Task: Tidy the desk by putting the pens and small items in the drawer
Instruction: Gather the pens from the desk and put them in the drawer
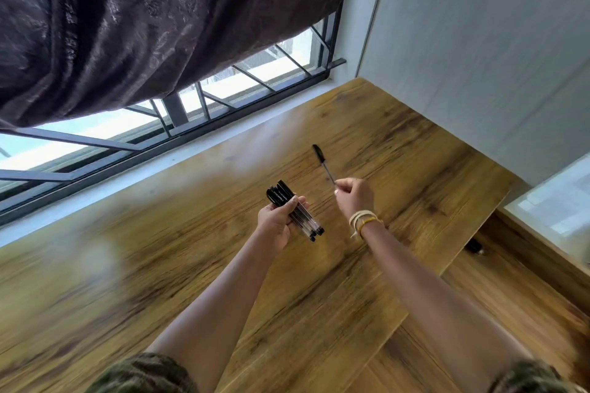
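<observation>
My left hand (pixel 277 223) is closed around a bundle of several clear pens with black caps (pixel 295 210), held just above the wooden desk (pixel 198 233). To its right, my right hand (pixel 353 196) pinches the tip end of a single black-capped pen (pixel 321 160), which points away toward the window. The cap end of that pen is up and left of my fingers. Pale cord bracelets circle my right wrist. No drawer can be made out.
A barred window (pixel 223 96) runs along the desk's far edge, with a dark curtain (pixel 143 16) hanging over it. A grey wall (pixel 479 57) bounds the desk's right end. A small black object (pixel 474 246) lies on the floor beside the desk edge.
</observation>
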### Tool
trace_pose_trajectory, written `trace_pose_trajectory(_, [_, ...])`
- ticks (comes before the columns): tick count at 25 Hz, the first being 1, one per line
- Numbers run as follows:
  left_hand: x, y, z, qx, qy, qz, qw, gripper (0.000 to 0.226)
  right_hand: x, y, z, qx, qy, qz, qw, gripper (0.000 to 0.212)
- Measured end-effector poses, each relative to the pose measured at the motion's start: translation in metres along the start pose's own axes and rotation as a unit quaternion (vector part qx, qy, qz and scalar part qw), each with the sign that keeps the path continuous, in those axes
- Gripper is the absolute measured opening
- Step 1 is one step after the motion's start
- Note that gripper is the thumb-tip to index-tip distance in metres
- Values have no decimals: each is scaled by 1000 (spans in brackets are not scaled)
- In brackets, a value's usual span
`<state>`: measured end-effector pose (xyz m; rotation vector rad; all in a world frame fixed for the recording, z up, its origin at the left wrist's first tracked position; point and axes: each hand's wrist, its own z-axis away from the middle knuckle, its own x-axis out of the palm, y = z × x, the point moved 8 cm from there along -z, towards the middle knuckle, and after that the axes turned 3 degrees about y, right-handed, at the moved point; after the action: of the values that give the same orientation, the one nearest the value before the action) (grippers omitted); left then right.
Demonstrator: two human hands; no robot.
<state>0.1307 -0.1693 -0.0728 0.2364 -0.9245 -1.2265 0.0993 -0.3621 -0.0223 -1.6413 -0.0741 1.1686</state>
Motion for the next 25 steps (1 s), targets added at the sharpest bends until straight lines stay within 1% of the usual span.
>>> trace_pose_trajectory(2, [2, 2, 4, 4, -3, 0, 1000, 20, 8, -4, 32, -2, -45, -57, 997, 24])
trace_pose_trajectory(6, [2, 1, 10, 2, 11, -12, 1000, 5, 13, -3, 70, -30, -93, -28, 995, 23])
trace_pose_trajectory(10, [-1, 1, 15, 11, 2, -22, 1000, 12, 10, -7, 84, -59, -109, -3, 992, 23])
trace_pose_trajectory(13, [-1, 0, 21, 15, -12, -12, 1000, 19, 14, -14, 90, -66, -151, 2, 986, 23])
trace_pose_trajectory(15, [-1, -1, 23, 14, -19, -10, 1000, 22, 21, -12, 94, -19, -203, -23, 979, 26])
trace_pose_trajectory(17, [-1, -2, 26, 14, -31, 2, 999, 19, 31, -6, 101, 53, -268, -66, 960, 29])
trace_pose_trajectory(20, [-1, 0, 36, 17, -72, 1, 997, 23, 40, -5, 122, 157, -343, -189, 906, 31])
trace_pose_trajectory(22, [-3, -1, 49, 13, -105, -11, 994, 28, 40, -7, 138, 184, -373, -228, 880, 31])
trace_pose_trajectory(25, [-8, -4, 67, 5, -135, -17, 991, 23, 38, -10, 164, 208, -419, -255, 846, 21])
